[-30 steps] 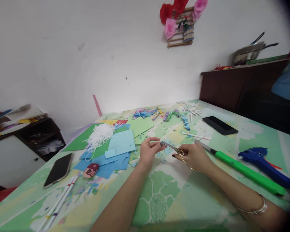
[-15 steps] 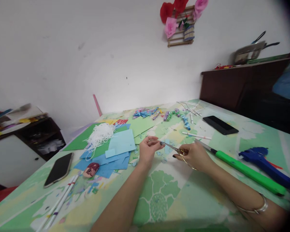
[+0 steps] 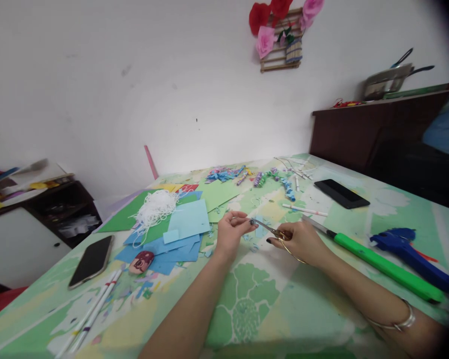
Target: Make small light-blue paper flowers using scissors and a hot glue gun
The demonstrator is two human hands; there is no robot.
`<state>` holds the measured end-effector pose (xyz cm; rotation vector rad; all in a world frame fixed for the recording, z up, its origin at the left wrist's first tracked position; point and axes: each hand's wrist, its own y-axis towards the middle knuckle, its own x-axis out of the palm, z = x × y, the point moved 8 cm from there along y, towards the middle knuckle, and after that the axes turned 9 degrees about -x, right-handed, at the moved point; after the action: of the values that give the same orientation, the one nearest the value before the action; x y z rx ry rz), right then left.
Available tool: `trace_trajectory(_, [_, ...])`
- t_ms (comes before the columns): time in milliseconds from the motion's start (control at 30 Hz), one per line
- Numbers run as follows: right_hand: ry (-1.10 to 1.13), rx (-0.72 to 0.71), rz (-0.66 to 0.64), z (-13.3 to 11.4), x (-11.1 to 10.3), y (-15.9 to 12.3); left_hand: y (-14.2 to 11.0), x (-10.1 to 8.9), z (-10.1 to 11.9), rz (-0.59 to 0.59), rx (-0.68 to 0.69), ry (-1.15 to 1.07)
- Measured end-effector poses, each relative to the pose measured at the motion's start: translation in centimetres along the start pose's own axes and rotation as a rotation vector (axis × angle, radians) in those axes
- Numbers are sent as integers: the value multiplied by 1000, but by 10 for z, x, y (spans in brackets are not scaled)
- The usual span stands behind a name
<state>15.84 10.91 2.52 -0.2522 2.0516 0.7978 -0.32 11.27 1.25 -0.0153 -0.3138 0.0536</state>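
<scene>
My right hand (image 3: pixel 303 243) is closed on a pair of scissors (image 3: pixel 271 230), its blades pointing left. At the blade tips, my left hand (image 3: pixel 232 232) pinches with thumb and forefinger; whatever lies between those fingertips is too small to make out. Small light blue paper scraps (image 3: pixel 252 245) lie on the table below the scissors. Left of my left hand are a light blue sheet (image 3: pixel 190 219), darker blue sheets (image 3: pixel 183 253) and a pile of white string (image 3: pixel 157 207).
A green-handled knife (image 3: pixel 385 267) and a blue glue gun (image 3: pixel 400 244) lie right of my right arm. One black phone (image 3: pixel 340 193) is at the back right, another (image 3: pixel 92 262) at the left. Curled paper pieces (image 3: pixel 264 178) and white sticks (image 3: pixel 305 209) lie farther back.
Both hands stay almost in place. My left fingertips and the scissor blades have shifted only slightly.
</scene>
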Motion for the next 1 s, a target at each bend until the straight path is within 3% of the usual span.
trace_trajectory(1000, [20,26,-58,2,0,1,5,-8,3,58,60,92])
